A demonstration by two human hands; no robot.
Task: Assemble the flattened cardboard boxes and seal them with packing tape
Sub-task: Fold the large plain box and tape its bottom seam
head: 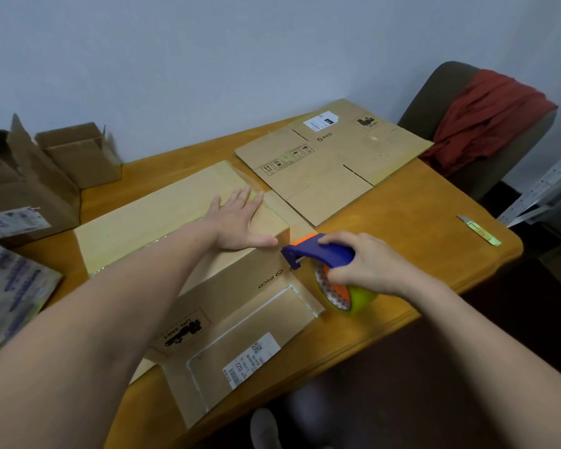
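Flaps of the big brown cardboard box (234, 286) lie open toward us, and the box stands near the front edge of the orange-brown wooden table (434, 222). Our right hand (370, 264) grips the blue plastic tape holder (324, 251), fingers curled round its handle, right at the box's right end. The yellow-green roll of packing tape (360, 299) hangs under that hand.

Our left hand (240, 222) lies flat and open on the box top, pressing down near that same end. We think the box is light and hollow, so it may slide or dent if we push hard. Pressing flat on top, beside the seam, looks like the best place to hold it. The tape is thin and sticky, so we should pull it straight.

Farther back, near the far right corner, a flattened brown cardboard box (324, 176) lies on the table. A small silver and green knife (478, 230) rests by the right edge. Open brown boxes (78, 157) sit at the far left.
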